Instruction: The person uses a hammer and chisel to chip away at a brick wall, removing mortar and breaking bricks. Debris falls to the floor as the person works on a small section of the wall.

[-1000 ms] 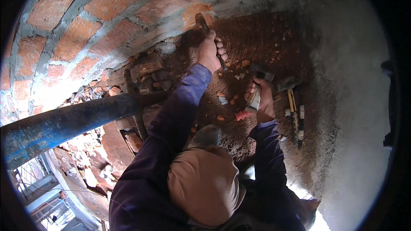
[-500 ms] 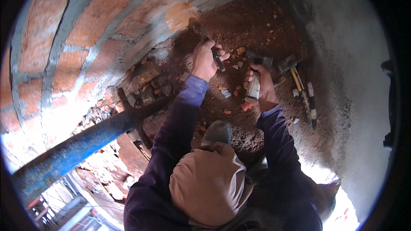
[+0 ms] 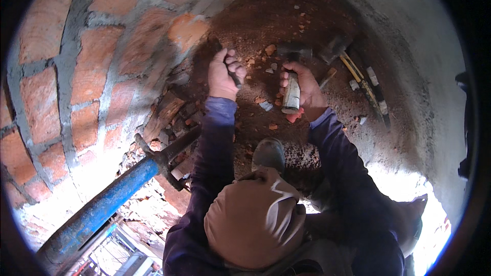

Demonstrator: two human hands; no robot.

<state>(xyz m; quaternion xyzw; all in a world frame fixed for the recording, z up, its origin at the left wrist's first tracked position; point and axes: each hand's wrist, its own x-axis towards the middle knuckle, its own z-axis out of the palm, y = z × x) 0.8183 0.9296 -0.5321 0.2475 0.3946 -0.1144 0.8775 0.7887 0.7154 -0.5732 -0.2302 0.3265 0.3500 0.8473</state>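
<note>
My left hand is wrapped round a dark metal chisel. Its butt end sticks out toward me, and its far end is lost in shadow by the foot of the brick wall. To the right, my right hand grips a short-handled hammer by its pale, worn handle. The dark hammer head lies beyond that hand, low over the dirt floor. A red brick piece shows just under the handle's near end.
A blue post with a cross handle slants in at lower left. Rubble lines the wall's foot. A second hammer with a yellow handle and a black-and-white rod lie by the grey wall at right. My boot is below.
The view has shifted, so the brick wall fills more of the left side. My left fingers have closed more fully round the chisel. My right hand still holds the hammer.
</note>
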